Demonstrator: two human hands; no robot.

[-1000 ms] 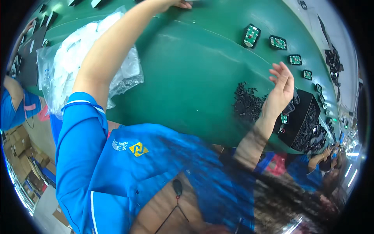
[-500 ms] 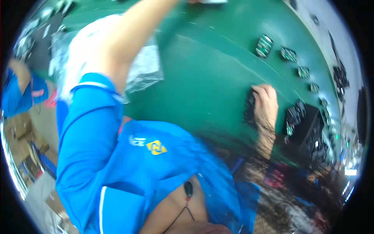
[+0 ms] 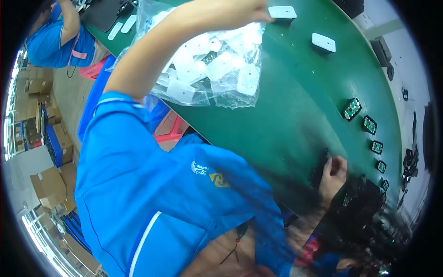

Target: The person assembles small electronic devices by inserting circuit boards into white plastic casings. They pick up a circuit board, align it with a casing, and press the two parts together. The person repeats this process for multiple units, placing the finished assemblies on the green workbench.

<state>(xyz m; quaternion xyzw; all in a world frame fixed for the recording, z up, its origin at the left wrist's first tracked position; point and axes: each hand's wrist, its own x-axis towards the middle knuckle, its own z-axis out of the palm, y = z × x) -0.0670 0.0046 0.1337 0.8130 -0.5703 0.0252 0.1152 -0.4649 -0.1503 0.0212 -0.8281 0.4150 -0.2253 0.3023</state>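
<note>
White plastic marks the piece in hand: a flat white housing (image 3: 282, 12) lies at the far edge of the green counter (image 3: 286, 111), and the left hand (image 3: 230, 11) is stretched out to it, its fingers curled down against the near side of the piece; whether it is truly gripped cannot be told. A second white housing (image 3: 323, 42) lies just to the right, apart from the first. Half a second ago the same hand was seen reaching to that far edge, so the reach is held rather than finished. The right hand (image 3: 333, 173), raised and open a second ago, is now lowered onto a heap of small dark parts (image 3: 319, 170), fingers bent into it. A clear bag of white housings (image 3: 217, 69) rests under the left forearm, and a row of green-faced boards (image 3: 369, 134) runs along the right.
</note>
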